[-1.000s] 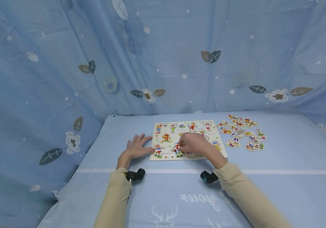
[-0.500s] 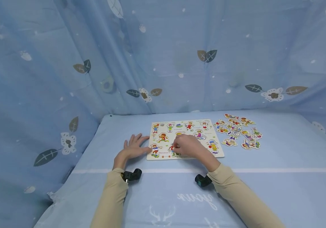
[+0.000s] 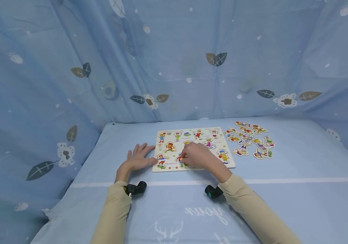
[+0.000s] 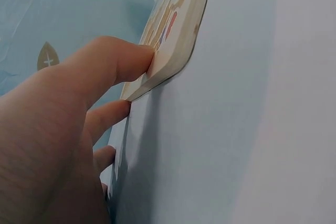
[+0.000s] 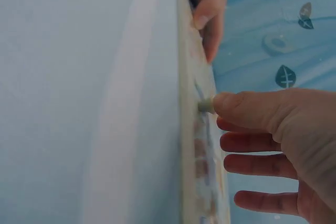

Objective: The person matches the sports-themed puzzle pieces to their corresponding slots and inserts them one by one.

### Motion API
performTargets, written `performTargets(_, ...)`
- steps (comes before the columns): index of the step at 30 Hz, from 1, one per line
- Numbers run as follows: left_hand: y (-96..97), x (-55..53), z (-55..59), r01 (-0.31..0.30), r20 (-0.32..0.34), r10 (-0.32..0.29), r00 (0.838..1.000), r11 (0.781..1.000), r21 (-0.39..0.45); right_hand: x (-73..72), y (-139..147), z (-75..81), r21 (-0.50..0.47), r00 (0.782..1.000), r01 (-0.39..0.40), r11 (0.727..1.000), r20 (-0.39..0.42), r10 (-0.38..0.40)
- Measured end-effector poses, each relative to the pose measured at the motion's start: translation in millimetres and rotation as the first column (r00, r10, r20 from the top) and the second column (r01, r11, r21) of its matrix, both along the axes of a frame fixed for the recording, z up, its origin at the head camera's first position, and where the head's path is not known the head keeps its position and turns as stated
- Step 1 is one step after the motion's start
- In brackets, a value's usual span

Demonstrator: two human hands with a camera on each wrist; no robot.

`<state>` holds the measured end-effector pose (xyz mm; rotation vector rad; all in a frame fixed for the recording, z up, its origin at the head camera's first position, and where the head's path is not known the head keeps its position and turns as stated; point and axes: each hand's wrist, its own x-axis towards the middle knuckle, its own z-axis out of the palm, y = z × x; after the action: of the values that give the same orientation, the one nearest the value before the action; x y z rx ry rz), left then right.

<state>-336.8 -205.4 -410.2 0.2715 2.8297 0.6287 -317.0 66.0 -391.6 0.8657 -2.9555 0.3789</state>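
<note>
A wooden puzzle board (image 3: pixel 169 169) with printed children at sports lies flat on the table. My left hand (image 3: pixel 137 159) rests at its left edge with fingers spread; in the left wrist view the thumb (image 4: pixel 134 64) presses on the board's corner and the index fingertip touches the side. Over the board's front middle, my right hand (image 3: pixel 199 156) pinches the small knob (image 5: pixel 206 105) of a puzzle piece (image 3: pixel 181 163) showing a child in red. That piece lies at board level, partly hidden by the hand. The other right fingers extend loosely above the board.
Several loose puzzle pieces (image 3: pixel 245 138) lie in a cluster to the right of the board, some overlapping. A blue cloth with a white stripe (image 3: pixel 174 183) covers the table. Blue patterned curtains (image 3: pixel 174 67) hang behind and at the left.
My right hand has shifted slightly left over the board, uncovering more of the pictures on the right. My left hand stays at the edge. The whole head view has drifted a little.
</note>
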Motion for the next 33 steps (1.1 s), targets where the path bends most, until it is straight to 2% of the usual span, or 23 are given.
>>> performTargets(5,-0.6,1.4,1.2,0.000,0.009,0.000,1.000,1.000,0.002,1.0,11.6,17.2,-0.052,0.999,0.022,0.998,0.024,-0.021)
performTargets(15,0.3,1.0,1.7,-0.001,-0.001,0.001,1.000,1.000,0.006,1.3,55.4,54.9,-0.130,0.992,0.121,0.984,-0.020,-0.124)
performTargets(20,0.2,1.4,0.3,-0.003,0.002,0.003,1.000,1.000,0.000,2.3,77.7,64.5,-0.148,0.982,0.176,0.973,-0.042,-0.184)
performTargets(23,-0.1,1.1,-0.1,-0.007,0.000,0.007,1.000,1.000,0.003,1.2,92.5,66.3,-0.165,0.976,0.207,0.964,-0.029,-0.215)
performTargets(28,-0.5,0.8,0.2,0.000,-0.002,0.000,1.000,1.000,0.005,-0.2,116.5,70.0,-0.175,0.957,0.290,0.941,0.047,-0.286)
performTargets(33,0.3,0.8,0.6,0.002,0.001,-0.002,1.000,1.000,0.006,-0.2,137.0,71.4,-0.163,0.934,0.336,0.928,0.185,-0.306)
